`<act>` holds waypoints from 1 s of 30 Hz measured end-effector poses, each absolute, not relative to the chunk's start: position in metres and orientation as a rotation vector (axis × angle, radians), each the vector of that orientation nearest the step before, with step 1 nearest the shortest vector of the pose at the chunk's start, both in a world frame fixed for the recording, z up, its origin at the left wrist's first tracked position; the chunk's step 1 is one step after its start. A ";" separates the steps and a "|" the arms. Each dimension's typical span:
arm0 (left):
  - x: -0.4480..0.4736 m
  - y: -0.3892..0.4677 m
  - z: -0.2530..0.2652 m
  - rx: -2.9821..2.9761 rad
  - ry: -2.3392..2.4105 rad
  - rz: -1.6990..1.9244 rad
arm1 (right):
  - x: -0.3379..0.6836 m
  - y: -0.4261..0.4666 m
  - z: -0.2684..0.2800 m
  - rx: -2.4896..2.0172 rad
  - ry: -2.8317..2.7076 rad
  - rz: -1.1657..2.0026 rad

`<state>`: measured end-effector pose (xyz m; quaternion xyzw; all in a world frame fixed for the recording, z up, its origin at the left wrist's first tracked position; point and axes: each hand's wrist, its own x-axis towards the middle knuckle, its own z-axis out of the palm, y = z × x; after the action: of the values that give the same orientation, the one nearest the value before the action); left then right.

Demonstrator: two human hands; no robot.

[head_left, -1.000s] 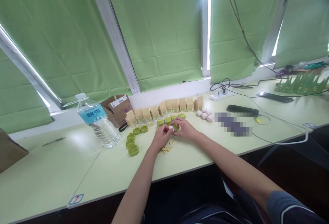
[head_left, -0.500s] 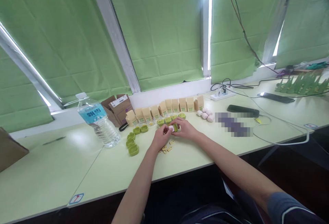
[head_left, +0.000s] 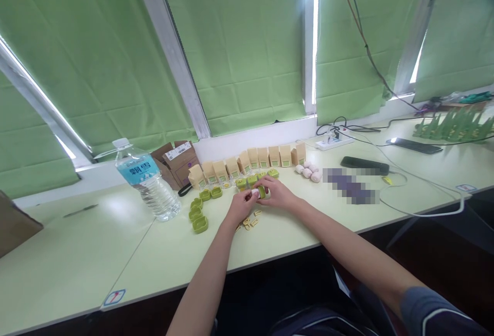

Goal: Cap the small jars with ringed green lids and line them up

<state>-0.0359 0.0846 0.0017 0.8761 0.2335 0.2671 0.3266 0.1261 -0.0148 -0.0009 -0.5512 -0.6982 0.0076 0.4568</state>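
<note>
Over the middle of the table, my left hand (head_left: 242, 205) and my right hand (head_left: 278, 195) meet, fingers closed round a small green-and-white piece (head_left: 263, 192). My right hand grips its green part; the left fingertips pinch at its white end. Fingers cover much of it. Beyond my hands stand several green pieces (head_left: 273, 173) in a row. To the left, several hollow green cups (head_left: 200, 224) form a curve. Small yellow loop-shaped parts (head_left: 253, 223) lie below my hands. Several pale pink rounded pieces (head_left: 307, 173) are grouped to the right.
Small brown paper bags (head_left: 274, 157) line the back, with a cardboard box (head_left: 180, 165) at their left. A large water bottle (head_left: 148, 184) stands in front of it. At right are a power strip (head_left: 335, 141), a black device (head_left: 365, 165), a phone (head_left: 415, 145) and cables.
My fingers have shifted slightly round the green-and-white piece, and its white end shows less. Both hands otherwise stay in place.
</note>
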 end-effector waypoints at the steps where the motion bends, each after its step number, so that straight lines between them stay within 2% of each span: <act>1: -0.036 0.085 0.001 2.294 0.609 0.707 | 0.126 -0.014 -0.001 -1.365 -1.723 0.021; 24: -0.037 0.089 0.000 2.274 0.523 0.706 | 0.126 -0.017 0.002 -1.523 -1.715 0.148; 30: -0.040 0.086 0.007 2.241 0.597 0.919 | 0.124 -0.014 0.000 -1.475 -1.643 0.153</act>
<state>-0.0398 0.0864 0.0071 0.8517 0.2268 0.3492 0.3181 0.1242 -0.0138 0.0000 -0.5959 -0.6638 0.0619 0.4477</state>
